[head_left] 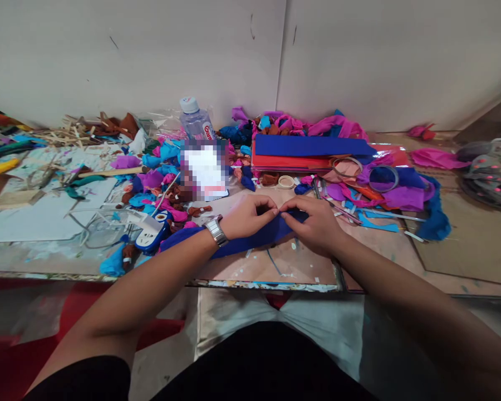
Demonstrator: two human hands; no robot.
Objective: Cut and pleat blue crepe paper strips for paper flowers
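Observation:
A long dark blue strip (259, 236), thin like crepe paper or cloth, slants across the front of the table. Its upper edge near the right end is pinched by my left hand (250, 214), thumb and index finger pressed together; a metal watch (216, 230) is on that wrist. My right hand (315, 223) pinches the same edge, its fingertips almost touching the left ones. Whether something small sits between the fingertips is too fine to tell. Just behind the hands lies a round pale ring (286, 181).
A blue power strip (153, 231) with a plugged-in white charger stands at left among crumpled colourful pieces. Behind are a blurred-out phone (206, 170), a clear bottle (195, 120) and a stack of blue sheets (313, 145) over red ones. Tape rings (383, 178) lie right.

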